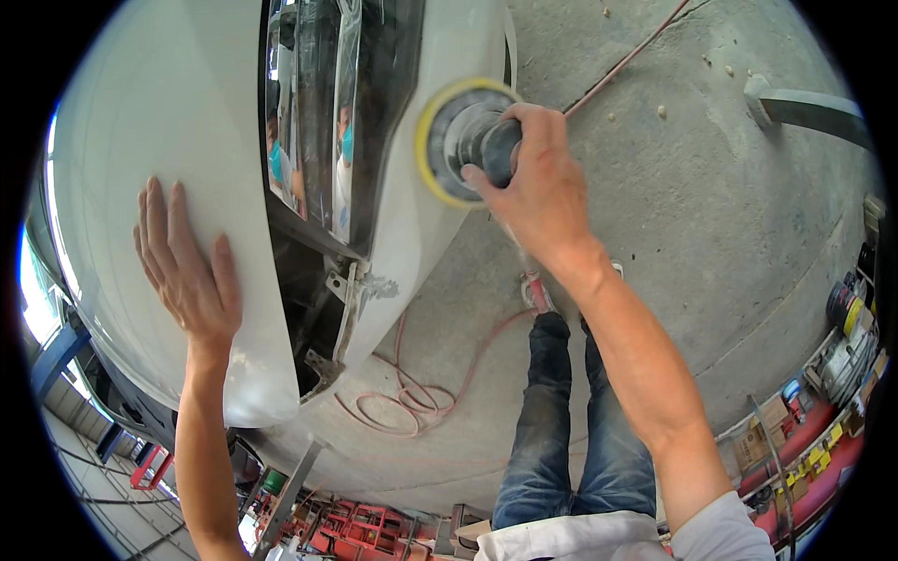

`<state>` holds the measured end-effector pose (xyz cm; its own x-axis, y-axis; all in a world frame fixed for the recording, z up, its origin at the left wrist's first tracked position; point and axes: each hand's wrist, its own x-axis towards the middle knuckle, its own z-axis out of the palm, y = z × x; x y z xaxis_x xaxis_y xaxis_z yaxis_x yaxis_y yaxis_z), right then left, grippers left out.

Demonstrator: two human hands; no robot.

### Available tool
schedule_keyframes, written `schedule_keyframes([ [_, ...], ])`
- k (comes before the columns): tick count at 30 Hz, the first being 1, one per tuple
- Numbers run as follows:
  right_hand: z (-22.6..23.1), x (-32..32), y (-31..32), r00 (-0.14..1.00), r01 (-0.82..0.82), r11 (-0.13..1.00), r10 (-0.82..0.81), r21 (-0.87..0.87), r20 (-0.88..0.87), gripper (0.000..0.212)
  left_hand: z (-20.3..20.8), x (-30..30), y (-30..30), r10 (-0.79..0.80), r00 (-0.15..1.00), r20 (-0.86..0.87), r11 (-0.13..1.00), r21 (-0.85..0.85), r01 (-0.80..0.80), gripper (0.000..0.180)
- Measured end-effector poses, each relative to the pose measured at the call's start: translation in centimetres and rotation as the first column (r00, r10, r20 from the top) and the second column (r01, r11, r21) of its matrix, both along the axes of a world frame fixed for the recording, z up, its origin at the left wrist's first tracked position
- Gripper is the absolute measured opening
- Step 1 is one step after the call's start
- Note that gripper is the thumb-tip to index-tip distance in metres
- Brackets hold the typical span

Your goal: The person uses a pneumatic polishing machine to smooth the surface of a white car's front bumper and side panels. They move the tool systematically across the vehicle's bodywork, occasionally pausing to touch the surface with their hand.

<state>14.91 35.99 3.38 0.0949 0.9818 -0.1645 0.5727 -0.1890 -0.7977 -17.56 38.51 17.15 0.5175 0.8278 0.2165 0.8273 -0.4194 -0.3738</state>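
My right hand [538, 178] is wrapped round the dark grip of a round orbital sander [472, 140] with a yellow-edged pad. The pad is at the outer edge of a white car fender [398, 252], beside the headlight [351, 122]; whether it touches the paint I cannot tell. A grey scuffed patch [382, 286] shows lower on that fender, near a bare metal bracket [348, 285]. My left hand [187, 262] lies flat on the white hood [140, 122], fingers stretched out, holding nothing.
A pinkish air hose [412, 397] lies in loops on the concrete floor [692, 280]. At the upper right stands a curved metal leg [809, 112]. Red equipment [365, 533] crowds the bottom edge, and shelves with cartons [762, 435] line the lower right.
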Motion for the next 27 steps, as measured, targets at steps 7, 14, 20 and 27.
schedule_keyframes([
  [7, -1.3, 0.5, 0.9, 0.988, 0.132, 0.989, -0.137, 0.071, 0.07, 0.061, 0.1, -0.1, 0.0, 0.012, 1.0, -0.027, 1.0, 0.014, -0.011, 0.055],
  [14, -2.8, -0.2, -3.2, 0.999, 0.049, 0.995, -0.05, 0.092, 0.007, 0.06, 0.0, 0.0, -0.1, -0.017, 1.0, -0.019, 1.0, 0.017, 0.017, 0.054],
  [20, -2.2, -0.7, -0.3, 0.992, 0.128, 0.98, -0.128, 0.153, -0.006, 0.06, 0.0, 0.3, 0.0, -0.049, 0.998, -0.029, 0.999, 0.011, 0.05, 0.054],
  [27, -3.2, -0.4, -3.3, 0.998, 0.059, 0.992, -0.061, 0.113, 0.016, 0.061, -0.2, 0.1, 0.0, -0.056, 0.998, -0.03, 0.998, 0.02, 0.057, 0.054],
])
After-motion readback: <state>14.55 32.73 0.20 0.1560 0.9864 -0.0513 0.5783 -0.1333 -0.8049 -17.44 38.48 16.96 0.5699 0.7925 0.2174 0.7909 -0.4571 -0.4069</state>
